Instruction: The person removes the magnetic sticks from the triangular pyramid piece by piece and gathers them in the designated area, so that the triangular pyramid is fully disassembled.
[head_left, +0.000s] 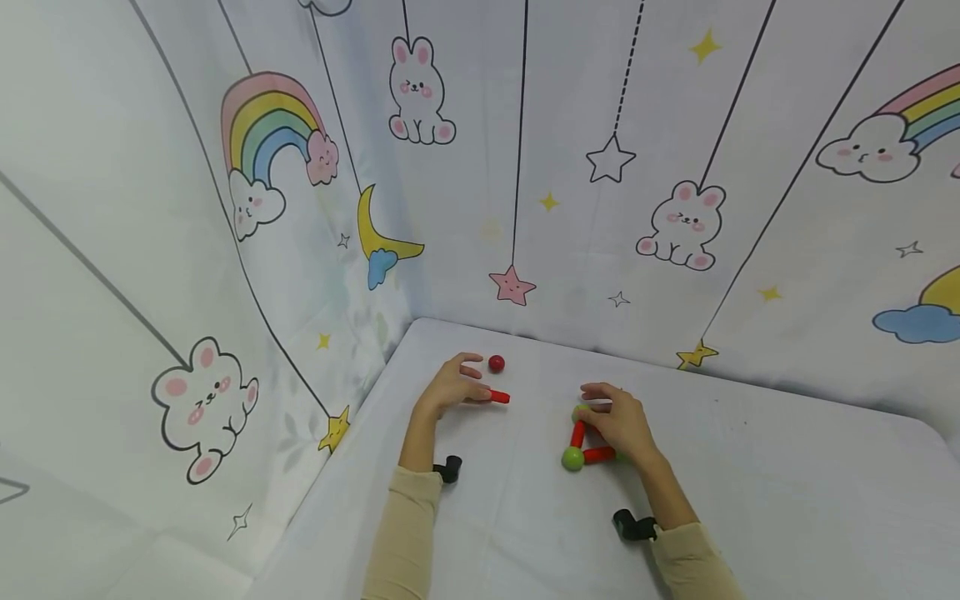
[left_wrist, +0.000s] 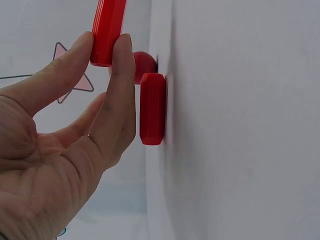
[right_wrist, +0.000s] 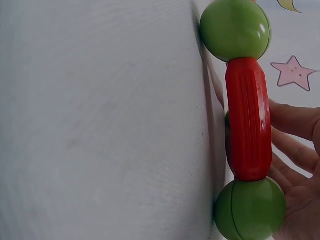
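Note:
My left hand (head_left: 454, 386) pinches a red rod (left_wrist: 108, 32) between thumb and a fingertip, just above the table. A second red rod (left_wrist: 152, 109) lies on the table beside those fingers in the left wrist view; in the head view it is hidden. Just beyond is a red ball (head_left: 497, 363). My right hand (head_left: 621, 423) grips the far green ball (head_left: 580, 413) of a triangle built from red rods and green balls. The triangle's near rod (right_wrist: 248, 119) joins two green balls, the left one (head_left: 573, 459) fully visible. Part of the triangle is covered by my right hand.
A white cloth covers the table (head_left: 525, 525). Curtains printed with rabbits, stars and rainbows hang behind it and along its left side. Small black devices are worn on the left wrist (head_left: 450, 469) and the right wrist (head_left: 632, 526).

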